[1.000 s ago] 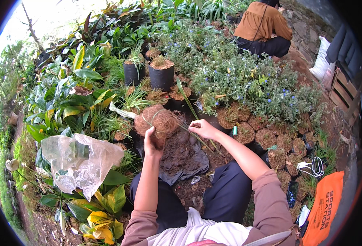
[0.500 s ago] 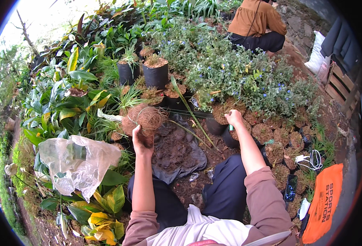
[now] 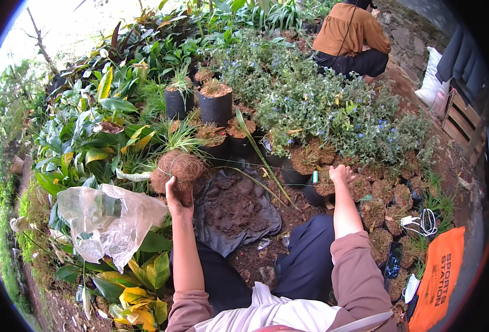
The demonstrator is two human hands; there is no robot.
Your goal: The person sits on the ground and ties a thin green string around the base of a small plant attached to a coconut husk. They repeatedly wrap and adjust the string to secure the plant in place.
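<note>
Left hand point(image 3: 173, 195): fingers clasped round a brown fibrous root ball with grassy top point(image 3: 176, 169), held above the dark soil-strewn ground sheet point(image 3: 239, 213). Right hand point(image 3: 340, 174): fingers curled, resting among coir-topped black pots point(image 3: 311, 160); contents indiscernible. Step judged: bagging; a pot is needed.

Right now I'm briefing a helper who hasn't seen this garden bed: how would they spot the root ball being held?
Find the dark sheet heaped with soil on the ground before the kneeling person. At its left edge, the left hand holds up a root ball, beside a crumpled clear plastic bag. Unlike the plants in black pots behind it, it is a bare, round, brown, fibrous clump.
</note>
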